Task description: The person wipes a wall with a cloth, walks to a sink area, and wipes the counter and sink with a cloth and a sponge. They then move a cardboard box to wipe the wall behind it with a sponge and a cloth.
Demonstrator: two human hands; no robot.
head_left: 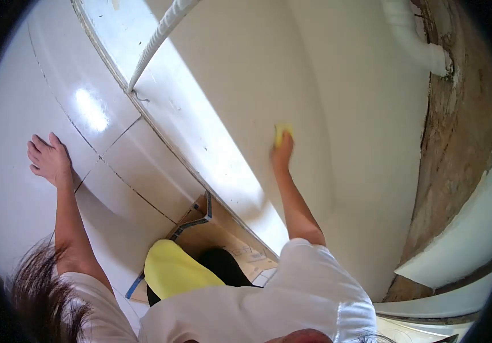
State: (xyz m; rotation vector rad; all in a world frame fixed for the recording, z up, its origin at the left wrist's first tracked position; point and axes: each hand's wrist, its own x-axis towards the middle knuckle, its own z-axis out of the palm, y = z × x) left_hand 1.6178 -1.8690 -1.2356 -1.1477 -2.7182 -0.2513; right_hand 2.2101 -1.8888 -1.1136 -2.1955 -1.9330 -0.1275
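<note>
My left hand (50,161) rests flat with fingers spread on the glossy white tiles (131,151), and it holds nothing. On the other side, my right arm reaches out to a smooth cream wall panel (246,68). The fingers of my right hand (282,154), slightly blurred, close round a small yellow sponge (284,131), which appears pressed to that panel. Part of the sponge is hidden by the fingers.
A white ribbed hose (157,48) runs down beside a bright ledge (223,143). An opened cardboard box (228,228) lies below, near a yellow garment-like shape (174,268). At right, a white pipe (414,40) enters a rough brown surface (457,131).
</note>
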